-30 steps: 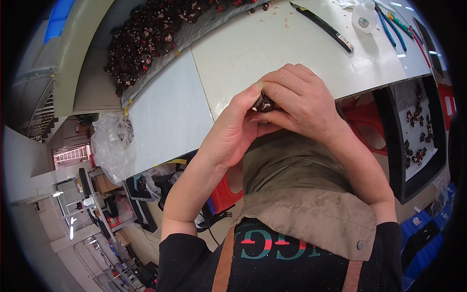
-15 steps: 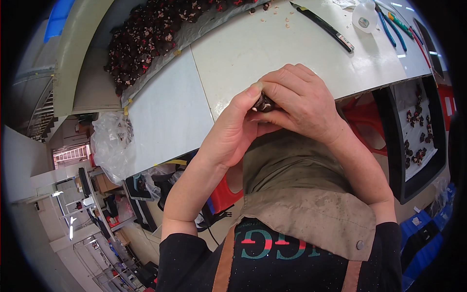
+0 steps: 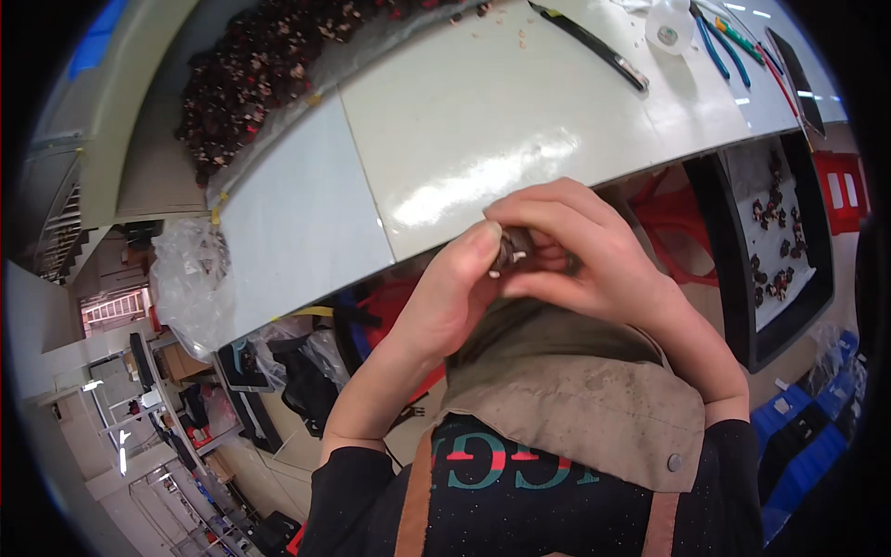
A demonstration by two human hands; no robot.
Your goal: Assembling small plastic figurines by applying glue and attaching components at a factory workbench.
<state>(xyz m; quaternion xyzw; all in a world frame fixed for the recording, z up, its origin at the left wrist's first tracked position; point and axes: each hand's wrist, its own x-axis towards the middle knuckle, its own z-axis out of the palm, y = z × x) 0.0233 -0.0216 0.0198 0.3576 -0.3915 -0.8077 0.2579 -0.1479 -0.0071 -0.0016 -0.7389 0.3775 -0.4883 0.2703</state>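
Between my hands, just off the table's near edge, is a small dark brown lumpy piece (image 3: 512, 249) with pale tips. My left hand (image 3: 457, 292) is closed on it, the thumb pressed along its side. My right hand (image 3: 594, 255) curls around the other side with its fingertips at the piece. A gap shows between the right thumb and fingers. The exact kind of the piece cannot be made out, as fingers cover part of it.
A large heap of similar dark pieces (image 3: 246, 88) with pale and red bits lies at the far left. On the white table (image 3: 445, 121) are a black utility knife (image 3: 594, 46), a translucent bottle (image 3: 668, 28) and blue-handled pliers (image 3: 719, 46). To the right, a black tray (image 3: 756, 348) holds several pieces.
Both hands have come down toward my body with the piece, from over the table edge to just off it. The right hand's fingers have loosened, showing more of the piece.
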